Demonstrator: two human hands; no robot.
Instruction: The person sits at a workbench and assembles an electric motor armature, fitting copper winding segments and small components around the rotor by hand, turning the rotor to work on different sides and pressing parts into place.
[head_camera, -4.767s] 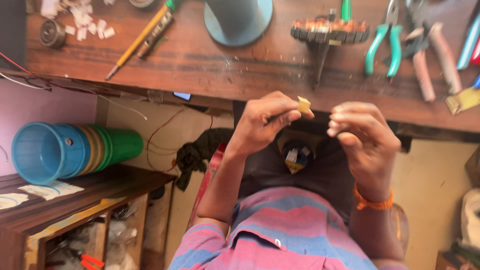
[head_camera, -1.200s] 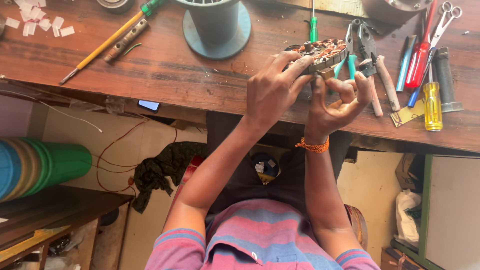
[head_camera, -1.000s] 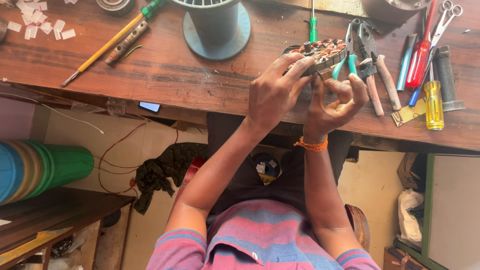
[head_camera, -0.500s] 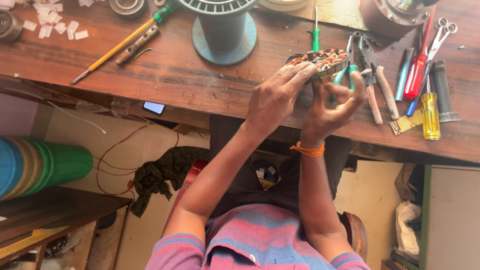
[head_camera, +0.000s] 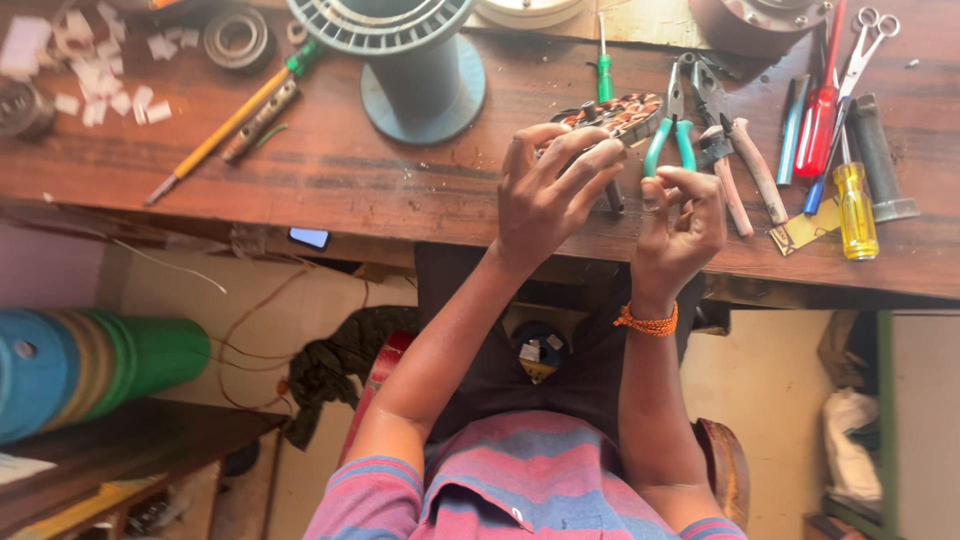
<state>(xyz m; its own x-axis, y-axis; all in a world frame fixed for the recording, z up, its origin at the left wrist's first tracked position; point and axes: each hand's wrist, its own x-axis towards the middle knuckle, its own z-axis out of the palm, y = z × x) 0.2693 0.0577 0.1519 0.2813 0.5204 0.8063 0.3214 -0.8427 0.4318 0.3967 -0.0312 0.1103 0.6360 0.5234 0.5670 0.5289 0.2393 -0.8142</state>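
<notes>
On the bench: we work at a worn wooden workbench (head_camera: 350, 180), both hands raised over its near edge.
Wound part: a small round piece with copper windings (head_camera: 620, 112) lies on the bench, just behind our fingers.
Left hand: our left hand (head_camera: 548, 195) curls its fingers over the near side of the wound part, touching it; we cannot tell how firmly it grips.
Right hand: our right hand (head_camera: 682, 222), just right of the wound part, pinches its fingertips together; whatever sits between them is too small to tell.
Right of the wound part: green-handled pliers (head_camera: 668, 135), pale-handled pliers (head_camera: 745, 165), a yellow screwdriver (head_camera: 855, 205), red-handled scissors (head_camera: 830, 105).
Left of the wound part: a grey plastic spool (head_camera: 415, 70), then a yellow pencil (head_camera: 215, 140) and white paper scraps (head_camera: 95, 70).
</notes>
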